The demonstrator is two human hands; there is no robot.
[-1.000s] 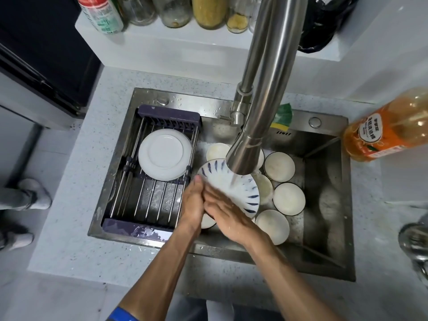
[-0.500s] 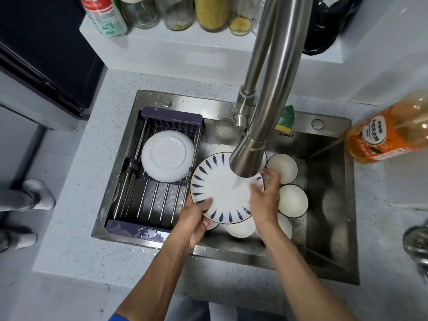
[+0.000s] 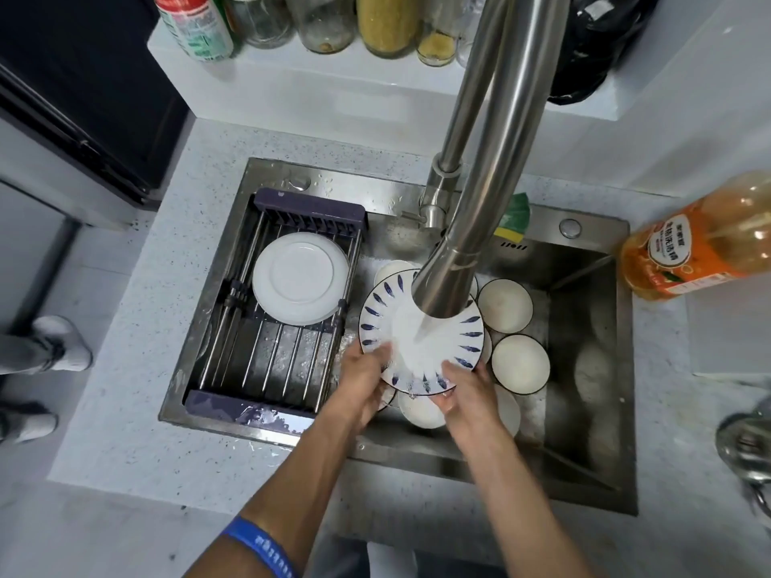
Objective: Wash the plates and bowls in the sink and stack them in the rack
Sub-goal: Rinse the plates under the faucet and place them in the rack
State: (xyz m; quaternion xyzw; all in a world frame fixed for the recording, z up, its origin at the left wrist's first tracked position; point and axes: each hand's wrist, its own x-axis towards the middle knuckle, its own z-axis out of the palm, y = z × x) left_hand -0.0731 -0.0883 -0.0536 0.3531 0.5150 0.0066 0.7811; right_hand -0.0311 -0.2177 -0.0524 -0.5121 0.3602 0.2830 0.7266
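Observation:
A white plate with blue leaf marks is held flat under the running faucet, water hitting its middle. My left hand grips its near left rim and my right hand grips its near right rim. Below and around it several white bowls lie in the steel sink. A rack with purple ends spans the sink's left half and holds a white plate upside down.
An orange detergent bottle lies on the counter at right. A green and yellow sponge sits behind the faucet. Jars and bottles line the shelf behind. Another person's feet stand at far left.
The patterned plate went from tilted with both hands rubbing it to flat under the water. My right hand shifted from the plate's far right edge to its near rim.

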